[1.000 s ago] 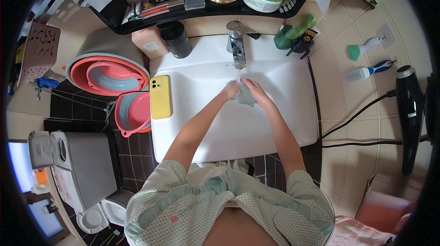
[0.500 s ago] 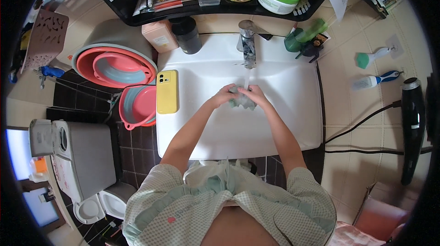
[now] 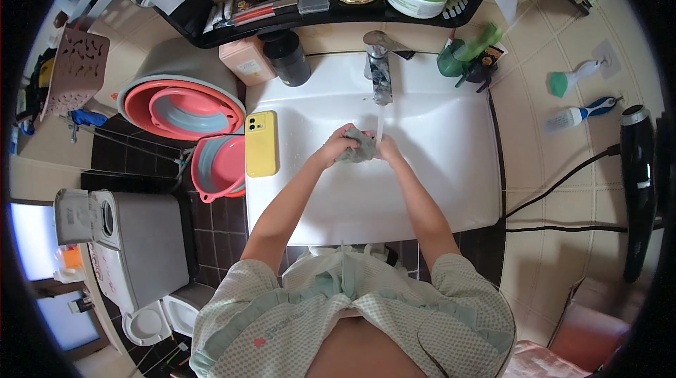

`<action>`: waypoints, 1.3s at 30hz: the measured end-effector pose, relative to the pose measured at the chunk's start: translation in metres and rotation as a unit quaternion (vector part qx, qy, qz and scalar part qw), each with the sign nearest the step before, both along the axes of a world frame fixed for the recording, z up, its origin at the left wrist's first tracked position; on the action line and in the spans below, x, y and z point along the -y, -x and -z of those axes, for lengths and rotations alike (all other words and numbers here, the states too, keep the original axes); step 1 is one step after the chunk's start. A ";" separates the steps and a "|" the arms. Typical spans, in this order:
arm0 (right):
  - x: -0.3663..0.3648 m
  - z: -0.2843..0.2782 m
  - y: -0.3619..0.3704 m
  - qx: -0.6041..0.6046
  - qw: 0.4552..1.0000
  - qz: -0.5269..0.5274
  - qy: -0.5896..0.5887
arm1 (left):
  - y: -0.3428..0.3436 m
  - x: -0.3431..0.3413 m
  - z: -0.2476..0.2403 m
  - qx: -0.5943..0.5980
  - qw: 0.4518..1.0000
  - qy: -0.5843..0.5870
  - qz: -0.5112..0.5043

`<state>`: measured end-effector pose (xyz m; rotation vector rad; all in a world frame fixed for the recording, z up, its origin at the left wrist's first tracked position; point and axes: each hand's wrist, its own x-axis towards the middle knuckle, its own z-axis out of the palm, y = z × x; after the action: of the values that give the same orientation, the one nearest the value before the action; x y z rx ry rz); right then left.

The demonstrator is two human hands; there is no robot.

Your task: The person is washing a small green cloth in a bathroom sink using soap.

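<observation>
Over the white sink basin (image 3: pixel 331 202), my left hand (image 3: pixel 334 148) is wrapped around a bunched, wet grey-green cloth (image 3: pixel 359 148). My right hand (image 3: pixel 387 148) is closed at the cloth's right edge, with its fingertips partly hidden by the cloth and water. A stream of water (image 3: pixel 381 123) runs from the chrome faucet (image 3: pixel 380 75) and falls between the cloth and my right hand. The faucet's lever is turned to the right.
A yellow phone (image 3: pixel 261 144) lies on the sink's left rim. Behind stand a dark jar (image 3: pixel 287 61), a pink box (image 3: pixel 246 61) and a green cup (image 3: pixel 451 61). Red-rimmed basins (image 3: pixel 218 167) are at the left. A black hair dryer (image 3: pixel 636 191) hangs at the right.
The cloth has shifted slightly left out of the stream and is bunched more tightly in my left hand. My right hand has drawn back to its right edge. The view has tilted slightly.
</observation>
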<state>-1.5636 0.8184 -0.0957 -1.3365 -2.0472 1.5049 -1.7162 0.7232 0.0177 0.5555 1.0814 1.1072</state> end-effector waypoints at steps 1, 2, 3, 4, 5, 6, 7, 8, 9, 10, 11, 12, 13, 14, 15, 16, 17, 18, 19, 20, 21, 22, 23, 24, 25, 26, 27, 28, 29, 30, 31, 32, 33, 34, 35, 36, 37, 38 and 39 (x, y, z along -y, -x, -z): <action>0.005 -0.014 0.004 -0.047 0.982 0.088 0.158 | 0.006 0.005 -0.001 0.008 1.000 -0.004 -0.001; 0.005 -0.023 0.000 -0.090 0.930 0.183 0.306 | 0.006 0.003 -0.001 0.020 1.000 -0.012 0.007; 0.005 -0.026 -0.004 -0.091 0.930 0.185 0.305 | 0.006 0.003 -0.002 0.020 1.000 -0.013 0.009; 0.006 -0.031 -0.009 -0.250 0.879 0.178 0.364 | 0.007 0.004 -0.002 0.014 1.000 -0.006 0.025; 0.005 -0.036 -0.014 -0.404 0.801 0.166 0.409 | 0.006 0.001 -0.003 0.009 0.999 -0.001 0.044; 0.008 -0.049 -0.012 -0.404 0.801 0.166 0.410 | 0.006 0.003 -0.003 0.008 0.999 0.000 0.044; 0.011 -0.062 -0.008 -0.392 0.821 0.141 0.389 | 0.006 0.005 -0.003 -0.008 0.999 0.002 0.051; 0.015 -0.078 -0.004 -0.381 0.841 0.115 0.366 | 0.006 0.006 -0.005 -0.025 0.998 0.002 0.060; 0.017 -0.084 -0.002 -0.382 0.841 0.119 0.364 | 0.004 0.005 -0.006 -0.024 0.998 0.001 0.064; 0.019 -0.090 0.001 -0.324 0.884 0.100 0.322 | 0.003 0.004 -0.007 -0.030 0.996 0.012 0.086; 0.019 -0.092 0.002 -0.263 0.921 0.078 0.277 | 0.003 0.004 -0.007 -0.036 0.993 0.023 0.107; 0.018 -0.095 0.002 -0.264 0.920 0.079 0.277 | 0.002 0.004 -0.005 -0.037 0.993 0.023 0.109; 0.017 -0.098 0.003 -0.218 0.944 0.064 0.240 | 0.001 0.004 -0.003 -0.068 0.992 0.028 0.103; 0.015 -0.097 0.001 -0.170 0.963 0.051 0.201 | -0.002 0.003 -0.008 -0.098 0.990 0.033 0.098; 0.015 -0.097 -0.001 -0.170 0.963 0.053 0.201 | -0.005 0.001 -0.013 -0.098 0.990 0.033 0.100; 0.016 -0.096 -0.002 -0.168 0.963 0.067 0.201 | -0.008 -0.001 -0.018 -0.133 0.980 0.007 0.145; 0.016 -0.094 -0.002 -0.166 0.962 0.078 0.202 | -0.010 -0.001 -0.024 -0.169 0.967 -0.019 0.187; 0.016 -0.092 -0.002 -0.166 0.962 0.075 0.203 | -0.009 -0.003 -0.021 -0.171 0.968 -0.019 0.185; 0.013 -0.090 -0.003 -0.161 0.960 0.100 0.205 | -0.007 -0.005 -0.017 -0.308 0.922 -0.028 0.234; 0.009 -0.085 -0.005 -0.155 0.958 0.125 0.206 | -0.005 -0.006 -0.014 -0.437 0.854 -0.036 0.279; 0.002 -0.080 -0.008 -0.158 0.948 0.129 0.242 | -0.006 -0.007 -0.018 -0.436 0.854 -0.037 0.280; -0.006 -0.075 -0.016 -0.158 0.948 0.130 0.242 | -0.004 -0.006 -0.022 -0.498 0.821 -0.030 0.279; -0.015 -0.068 -0.024 -0.156 0.944 0.124 0.262 | -0.001 -0.005 -0.026 -0.558 0.783 -0.022 0.275; -0.022 -0.066 -0.027 -0.155 0.940 0.116 0.280 | 0.006 -0.003 -0.026 -0.559 0.783 -0.021 0.273; -0.027 -0.063 -0.027 -0.120 0.959 0.147 0.211 | 0.013 -0.002 -0.026 -0.576 0.775 -0.026 0.257; -0.032 -0.061 -0.028 -0.119 0.959 0.146 0.212 | 0.019 0.000 -0.028 -0.592 0.768 -0.032 0.242; -0.038 -0.058 -0.030 -0.029 0.991 0.111 0.064 | 0.023 0.001 -0.030 -0.600 0.767 -0.032 0.223; -0.041 -0.055 -0.031 0.062 0.992 0.072 -0.085 | 0.027 0.002 -0.032 -0.600 0.768 -0.032 0.222; -0.041 -0.062 -0.028 0.118 0.990 0.042 -0.067 | 0.032 0.002 -0.034 -0.593 0.779 -0.016 0.201; -0.041 -0.055 -0.022 0.118 0.990 0.041 -0.067 | 0.036 0.002 -0.036 -0.586 0.790 0.000 0.180; -0.039 -0.051 -0.014 0.118 0.990 -0.014 -0.071 | 0.040 0.002 -0.038 -0.576 0.799 0.003 0.173; -0.033 -0.051 -0.004 0.117 0.988 -0.073 -0.076 | 0.047 0.005 -0.039 -0.576 0.800 0.007 0.170; -0.027 -0.052 0.005 0.140 0.982 -0.116 -0.059 | 0.053 0.007 -0.039 -0.566 0.809 -0.008 0.159; -0.023 -0.053 0.014 0.138 0.981 -0.121 -0.059 | 0.058 0.010 -0.039 -0.556 0.817 -0.022 0.149; -0.025 -0.050 0.018 0.129 0.966 -0.208 -0.078 | 0.056 0.009 -0.042 -0.564 0.814 -0.042 0.128; -0.028 -0.047 0.020 0.118 0.944 -0.294 -0.097 | 0.053 0.007 -0.044 -0.563 0.815 -0.045 0.130; -0.032 -0.045 0.020 0.120 0.944 -0.292 -0.097 | 0.051 0.005 -0.047 -0.546 0.826 -0.047 0.129; -0.032 -0.048 0.028 0.255 0.869 -0.389 -0.167 | 0.051 0.008 -0.052 -0.531 0.837 -0.042 0.125; -0.030 -0.051 0.033 0.380 0.761 -0.471 -0.233 | 0.051 0.011 -0.057 -0.531 0.838 -0.039 0.123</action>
<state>-1.5970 0.8482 -0.0445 -0.7251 -3.6572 0.4701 -1.7672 0.7125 0.0746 1.4268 1.8394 0.5577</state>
